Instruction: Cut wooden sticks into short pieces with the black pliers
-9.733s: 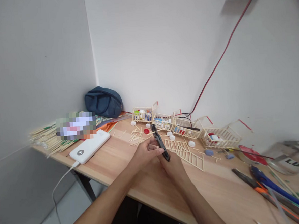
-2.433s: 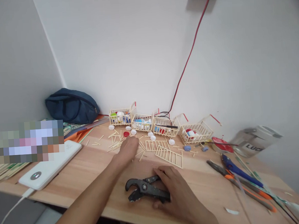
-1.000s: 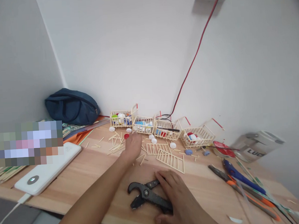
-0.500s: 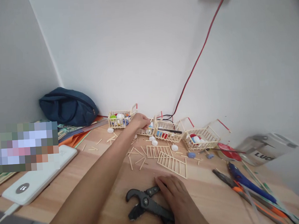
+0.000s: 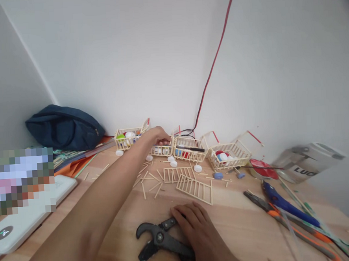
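My left hand [image 5: 160, 136] reaches across the table to a small cart [image 5: 163, 150] built of thin wooden sticks. Its fingers are curled down at the cart's top, and what they pinch, if anything, is hidden. Close to me, my right hand [image 5: 198, 231] is wrapped over the handles of a black hook-jawed cutter [image 5: 160, 237], which lies on the table with its jaws apart. Similar stick carts stand on both sides of the left hand: one at the left [image 5: 127, 139], one holding a dark rod [image 5: 189, 151], and one farther right [image 5: 229, 156], with coloured caps inside.
Flat stick grids [image 5: 195, 189] and loose sticks [image 5: 149, 183] lie before the carts. Pliers [image 5: 264, 203], a blue glue gun [image 5: 285, 206], a red lid [image 5: 264, 169] and a clear container [image 5: 309, 163] are at right. A white power bank [image 5: 34, 214] and blue bag [image 5: 64, 127] occupy the left.
The view has shifted, so most things appear farther left. My left hand stays by the same cart, its fingers turned further down. The right hand remains on the cutter.
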`<state>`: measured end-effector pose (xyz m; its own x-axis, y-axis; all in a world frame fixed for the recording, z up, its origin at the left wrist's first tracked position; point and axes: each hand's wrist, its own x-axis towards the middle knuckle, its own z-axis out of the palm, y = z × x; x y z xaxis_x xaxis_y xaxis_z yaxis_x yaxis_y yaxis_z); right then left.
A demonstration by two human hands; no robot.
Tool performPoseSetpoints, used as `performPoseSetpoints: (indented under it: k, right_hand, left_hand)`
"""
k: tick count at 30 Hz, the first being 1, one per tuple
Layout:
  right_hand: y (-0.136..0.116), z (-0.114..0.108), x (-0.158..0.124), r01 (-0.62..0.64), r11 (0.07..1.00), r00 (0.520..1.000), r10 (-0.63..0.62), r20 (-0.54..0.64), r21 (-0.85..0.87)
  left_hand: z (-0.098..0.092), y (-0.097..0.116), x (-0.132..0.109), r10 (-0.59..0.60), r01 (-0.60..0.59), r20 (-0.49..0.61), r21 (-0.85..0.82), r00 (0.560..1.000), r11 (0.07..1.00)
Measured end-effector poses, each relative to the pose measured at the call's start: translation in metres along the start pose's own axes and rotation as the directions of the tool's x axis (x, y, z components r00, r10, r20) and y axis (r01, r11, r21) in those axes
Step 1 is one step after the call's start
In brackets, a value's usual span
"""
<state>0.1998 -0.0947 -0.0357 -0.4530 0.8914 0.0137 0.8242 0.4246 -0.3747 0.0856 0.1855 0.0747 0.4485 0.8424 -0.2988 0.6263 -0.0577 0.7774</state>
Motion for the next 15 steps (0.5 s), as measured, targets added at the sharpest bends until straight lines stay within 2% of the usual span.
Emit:
performPoseSetpoints:
  k: [6,15]
  right_hand:
    - [0.0021,0.0003,-0.0002,0.03,0.999,0.999,-0.03,-0.021,0.014]
    - [-0.0017,-0.0074,-0.0003,0.013,0.993,1.0,-0.011,-0.024,0.114]
  left_hand:
    - [-0.0005,0.0039,0.0005,-0.087,0.088,0.032,-0.033,0.996,0.996]
    - [-0.0017,0.0002,-0.0014,-0.1,0.114,0.1,-0.146,0.99,0.983]
